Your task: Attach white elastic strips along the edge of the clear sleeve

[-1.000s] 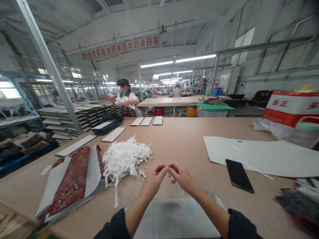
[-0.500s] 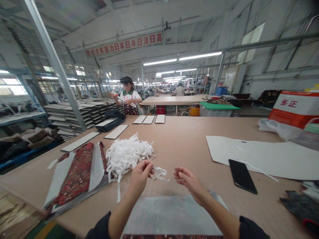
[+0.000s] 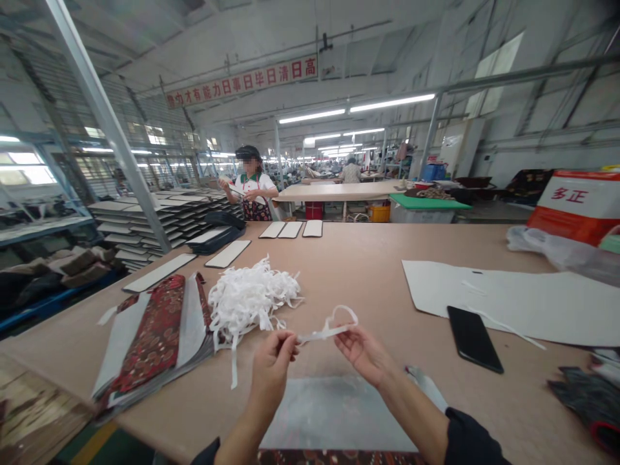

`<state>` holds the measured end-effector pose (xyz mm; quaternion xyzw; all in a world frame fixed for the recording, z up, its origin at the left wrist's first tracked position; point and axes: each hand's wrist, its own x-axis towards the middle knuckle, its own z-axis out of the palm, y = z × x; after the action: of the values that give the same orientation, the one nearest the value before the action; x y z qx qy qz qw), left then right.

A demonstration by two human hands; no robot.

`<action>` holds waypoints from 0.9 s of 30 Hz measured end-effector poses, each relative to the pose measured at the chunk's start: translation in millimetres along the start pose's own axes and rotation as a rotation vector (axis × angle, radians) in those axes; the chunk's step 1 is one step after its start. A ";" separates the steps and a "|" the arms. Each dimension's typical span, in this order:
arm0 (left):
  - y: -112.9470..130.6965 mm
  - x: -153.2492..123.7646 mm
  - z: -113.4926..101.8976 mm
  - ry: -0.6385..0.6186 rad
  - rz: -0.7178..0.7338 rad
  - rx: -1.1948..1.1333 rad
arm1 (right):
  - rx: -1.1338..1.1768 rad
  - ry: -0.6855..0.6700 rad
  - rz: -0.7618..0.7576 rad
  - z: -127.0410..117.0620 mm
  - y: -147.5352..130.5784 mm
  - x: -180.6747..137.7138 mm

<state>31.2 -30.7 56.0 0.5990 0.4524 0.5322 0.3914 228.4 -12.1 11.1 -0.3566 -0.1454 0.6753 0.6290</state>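
Note:
Both my hands hold one white strip (image 3: pixel 325 330) above the tan worktable (image 3: pixel 358 271). My left hand (image 3: pixel 272 361) pinches its left end and my right hand (image 3: pixel 361 352) pinches the right part, where the strip curls into a loop. A loose heap of white strips (image 3: pixel 249 297) lies just left of my left hand. Under my forearms lies a grey flat panel (image 3: pixel 339 413).
A stack of red patterned and grey panels (image 3: pixel 155 332) lies at the left. A black phone (image 3: pixel 473 339) rests on a white sheet (image 3: pixel 513 300) at the right. White oblong pieces (image 3: pixel 290 229) sit at the far edge. A person (image 3: pixel 250 187) works beyond the table.
My left hand drew a strip out of the heap, and my right hand, empty half a second ago, has taken hold of its other end. The strip is now stretched between both hands.

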 end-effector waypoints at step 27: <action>-112.8 -41.9 -55.8 0.028 -0.229 0.453 | -0.520 0.219 -0.037 -169.7 -32.2 -27.6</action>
<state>-39.3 -39.6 -56.0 0.6090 0.6302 0.3778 0.2987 363.9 -75.8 -79.2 -0.5743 -0.2515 0.5611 0.5404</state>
